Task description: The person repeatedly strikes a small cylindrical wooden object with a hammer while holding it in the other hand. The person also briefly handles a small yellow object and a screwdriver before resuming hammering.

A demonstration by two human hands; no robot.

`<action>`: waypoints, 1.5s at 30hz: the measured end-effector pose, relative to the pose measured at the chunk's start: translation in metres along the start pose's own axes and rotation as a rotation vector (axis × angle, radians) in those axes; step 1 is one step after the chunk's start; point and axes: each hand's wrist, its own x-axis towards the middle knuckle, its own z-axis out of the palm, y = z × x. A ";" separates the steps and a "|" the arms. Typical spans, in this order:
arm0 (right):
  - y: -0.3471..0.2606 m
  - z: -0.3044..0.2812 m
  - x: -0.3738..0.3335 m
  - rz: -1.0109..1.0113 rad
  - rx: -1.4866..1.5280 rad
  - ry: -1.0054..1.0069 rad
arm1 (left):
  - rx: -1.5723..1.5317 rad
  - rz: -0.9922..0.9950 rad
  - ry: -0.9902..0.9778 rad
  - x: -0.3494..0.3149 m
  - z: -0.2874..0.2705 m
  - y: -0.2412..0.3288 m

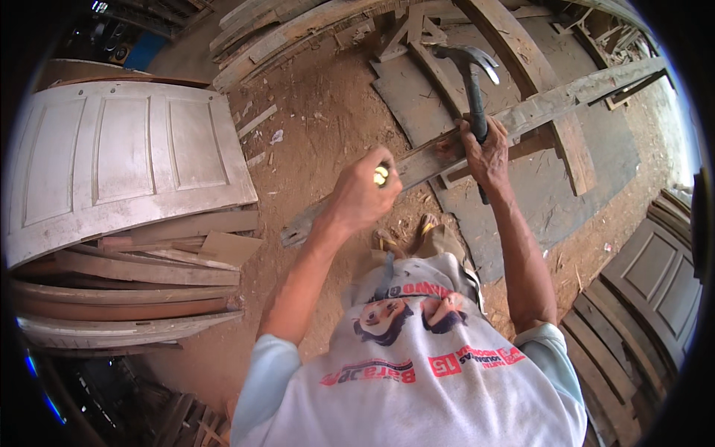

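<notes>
My right hand (488,153) is wrapped round the dark handle of a claw hammer (472,86), whose metal head points up and away from me. My left hand (365,190) is closed in a fist round a tool with a yellow-ended handle (380,176); the rest of that tool is hidden by the fingers. Under both hands a long weathered wooden beam (540,112) runs slantwise from near left to far right. Its near end reaches past my left wrist.
A curved timber piece (573,160) and a flat grey sheet (514,223) lie beneath the beam. White panelled door (130,145) rests on stacked boards (149,268) at left. Another panelled door (655,276) leans at right. My sandalled feet (424,227) stand close to the beam.
</notes>
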 end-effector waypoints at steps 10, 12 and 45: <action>0.009 -0.003 0.004 -0.092 0.078 0.019 | -0.229 0.122 0.268 -0.038 -0.002 -0.035; 0.008 -0.004 0.003 -0.097 0.080 0.020 | -0.598 -0.016 0.380 -0.064 -0.014 -0.039; 0.013 -0.005 0.008 -0.079 -0.088 -0.093 | -1.019 0.064 1.055 -0.047 0.009 -0.038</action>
